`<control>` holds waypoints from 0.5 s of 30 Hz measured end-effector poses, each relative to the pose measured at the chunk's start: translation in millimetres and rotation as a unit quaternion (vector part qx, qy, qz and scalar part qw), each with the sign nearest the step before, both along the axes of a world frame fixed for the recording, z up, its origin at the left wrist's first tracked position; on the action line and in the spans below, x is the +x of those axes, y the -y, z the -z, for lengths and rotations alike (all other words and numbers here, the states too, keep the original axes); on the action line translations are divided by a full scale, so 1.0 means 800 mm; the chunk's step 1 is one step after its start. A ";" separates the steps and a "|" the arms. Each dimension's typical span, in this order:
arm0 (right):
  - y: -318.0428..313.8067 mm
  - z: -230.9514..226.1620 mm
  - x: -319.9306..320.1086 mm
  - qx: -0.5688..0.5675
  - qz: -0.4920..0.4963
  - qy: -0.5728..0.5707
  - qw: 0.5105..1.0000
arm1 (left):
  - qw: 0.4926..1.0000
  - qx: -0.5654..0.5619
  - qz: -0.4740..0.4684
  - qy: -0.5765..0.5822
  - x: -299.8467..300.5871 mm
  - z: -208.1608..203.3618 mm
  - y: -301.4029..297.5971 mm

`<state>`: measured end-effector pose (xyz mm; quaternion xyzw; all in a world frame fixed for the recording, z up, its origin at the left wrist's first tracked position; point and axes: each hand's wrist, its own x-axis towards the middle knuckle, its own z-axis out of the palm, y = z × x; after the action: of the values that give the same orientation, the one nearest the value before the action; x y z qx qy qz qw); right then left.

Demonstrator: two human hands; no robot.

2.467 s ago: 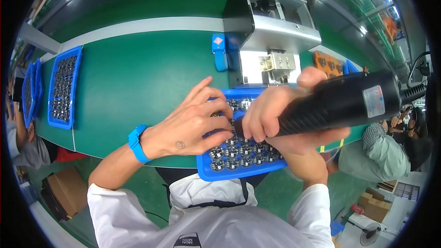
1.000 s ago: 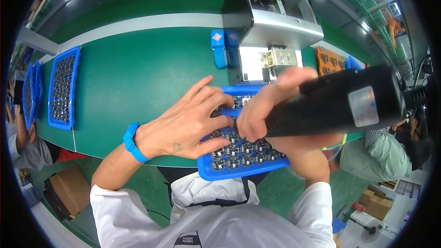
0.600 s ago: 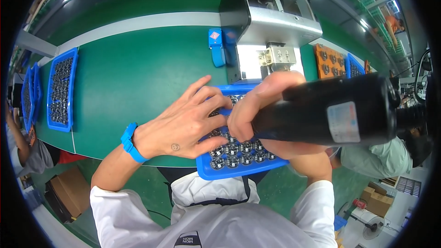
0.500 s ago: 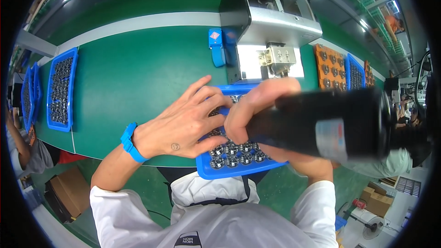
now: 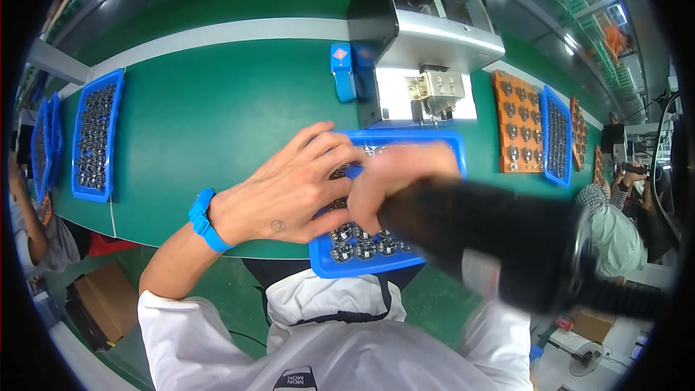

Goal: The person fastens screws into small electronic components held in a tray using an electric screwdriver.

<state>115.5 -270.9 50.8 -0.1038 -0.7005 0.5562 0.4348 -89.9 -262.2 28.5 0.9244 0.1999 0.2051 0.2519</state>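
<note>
A blue tray (image 5: pixel 344 272) with rows of small round circuit boards (image 5: pixel 365 249) lies at the table's front edge. Over its left side rests my left hand (image 5: pixel 297 190), fingers apart and bent down toward the boards; some fingertips are hidden. A blue strap circles that wrist. My right hand (image 5: pixel 397 175), blurred, is closed round a thick black handheld tool (image 5: pixel 499 228) above the tray. The tool has a pale label and a ribbed cord end at the lower right. Its tip and most of the boards under my hands are hidden.
A silver and black machine (image 5: pixel 449 36) stands behind the tray, a blue wrist strap (image 5: pixel 342 72) beside it. Orange trays of round parts (image 5: pixel 518 123) and another blue tray (image 5: pixel 556 137) are at right. More filled blue trays (image 5: pixel 110 145) lie at left. People sit on both sides.
The black tool has swung its rear end downward, and my right hand has turned with it. My left hand stays nearly in place.
</note>
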 end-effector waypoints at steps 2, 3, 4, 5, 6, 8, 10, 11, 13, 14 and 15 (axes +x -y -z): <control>0.010 -0.017 0.015 -0.134 0.014 -0.009 0.991 | 1.000 -0.016 0.014 0.010 0.003 -0.003 -0.003; 0.018 -0.030 0.020 -0.242 0.030 -0.035 0.969 | 1.000 0.002 0.009 0.013 0.003 -0.001 -0.003; 0.009 -0.043 0.019 -0.152 0.056 -0.071 0.984 | 1.000 -0.001 0.005 0.013 0.004 -0.002 -0.002; -0.005 -0.035 0.022 -0.083 0.033 -0.159 0.983 | 1.000 -0.001 0.005 0.011 0.005 -0.002 -0.003; -0.012 -0.034 0.025 -0.056 0.043 -0.221 0.973 | 1.000 -0.006 0.008 0.012 0.007 -0.002 -0.003; -0.021 -0.038 0.030 -0.027 0.085 -0.292 0.952 | 1.000 -0.012 0.020 0.003 0.007 0.000 -0.007; -0.030 -0.040 0.050 -0.019 0.117 -0.292 0.949 | 0.999 -0.024 0.014 0.026 0.005 -0.004 -0.010; -0.034 -0.038 0.058 -0.026 0.125 -0.299 0.946 | 0.998 -0.035 0.005 0.053 0.004 -0.006 -0.011; -0.042 -0.035 0.066 -0.035 0.120 -0.320 0.939 | 0.996 -0.011 -0.037 0.086 -0.007 -0.008 -0.018; -0.045 -0.033 0.072 -0.035 0.122 -0.323 0.938 | 0.992 0.006 -0.071 0.101 -0.008 -0.013 -0.021; -0.047 -0.032 0.078 -0.045 0.095 -0.334 0.937 | 0.988 0.011 -0.105 0.113 -0.009 -0.013 -0.022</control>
<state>178.0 -232.9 76.1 0.0024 -0.4756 0.5460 0.6897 -97.0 -244.8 38.5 0.8718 0.2636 0.3360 0.2399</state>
